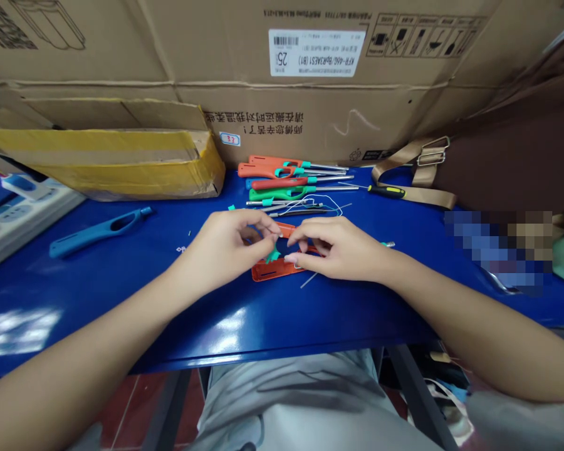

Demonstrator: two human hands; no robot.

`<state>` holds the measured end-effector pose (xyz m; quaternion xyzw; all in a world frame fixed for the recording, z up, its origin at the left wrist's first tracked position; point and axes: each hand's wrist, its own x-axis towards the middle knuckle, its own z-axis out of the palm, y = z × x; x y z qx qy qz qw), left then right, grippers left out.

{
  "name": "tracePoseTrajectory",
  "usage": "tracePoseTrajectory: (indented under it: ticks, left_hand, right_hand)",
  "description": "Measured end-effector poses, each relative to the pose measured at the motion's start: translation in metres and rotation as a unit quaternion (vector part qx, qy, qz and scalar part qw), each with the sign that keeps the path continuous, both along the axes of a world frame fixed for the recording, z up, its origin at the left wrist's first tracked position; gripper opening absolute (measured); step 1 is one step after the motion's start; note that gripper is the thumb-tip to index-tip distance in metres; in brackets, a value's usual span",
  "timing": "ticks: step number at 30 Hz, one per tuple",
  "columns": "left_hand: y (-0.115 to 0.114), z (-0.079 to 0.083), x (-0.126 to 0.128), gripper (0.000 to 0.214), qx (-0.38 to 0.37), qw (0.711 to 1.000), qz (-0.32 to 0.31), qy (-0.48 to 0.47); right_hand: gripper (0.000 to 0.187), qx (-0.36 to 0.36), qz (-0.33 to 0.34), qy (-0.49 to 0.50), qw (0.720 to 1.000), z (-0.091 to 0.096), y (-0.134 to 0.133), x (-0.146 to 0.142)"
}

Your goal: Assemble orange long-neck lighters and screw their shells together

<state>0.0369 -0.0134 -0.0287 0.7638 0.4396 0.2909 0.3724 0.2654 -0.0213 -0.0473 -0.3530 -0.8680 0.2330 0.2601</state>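
Observation:
An orange lighter shell (275,269) lies flat on the blue table (122,282) under both of my hands. My left hand (230,241) pinches a small teal trigger piece (273,254) over the shell. My right hand (336,247) rests on the shell's right part, fingers curled and pressed on it, thumb meeting the left fingers. A thin metal rod (309,280) pokes out below my right hand. Behind them lies a pile of long-nosed lighters (286,178), orange, red, blue and green, with loose wires (326,203).
A blue lighter shell (96,232) lies at the left. A yellow-taped carton (122,160) and large cardboard boxes (310,75) stand behind. A white power strip (14,207) is far left. A screwdriver (385,191) and a brown bag (512,144) sit at the right.

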Motion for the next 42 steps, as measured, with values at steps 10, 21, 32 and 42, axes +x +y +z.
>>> tracePoseTrajectory:
  ticks: [10,21,32,42]
  left_hand:
    - [-0.003,-0.017,0.014,0.019,-0.11,0.987,-0.012,-0.116]
    - [-0.005,-0.015,0.013,0.028,-0.076,0.989,-0.018,-0.128]
    - [-0.012,-0.016,0.012,0.006,0.196,0.979,-0.051,-0.033]
    - [-0.016,-0.019,0.012,0.031,0.23,0.972,-0.053,-0.018]
  right_hand:
    - [0.014,-0.088,0.011,0.033,0.995,0.004,-0.002,-0.002]
    - [0.017,-0.207,-0.007,0.075,0.976,0.008,0.006,0.007]
    - [0.022,-0.067,0.009,0.033,0.997,0.002,0.005,0.004]
    - [0.023,-0.195,-0.027,0.116,0.974,0.004,0.002,0.004]
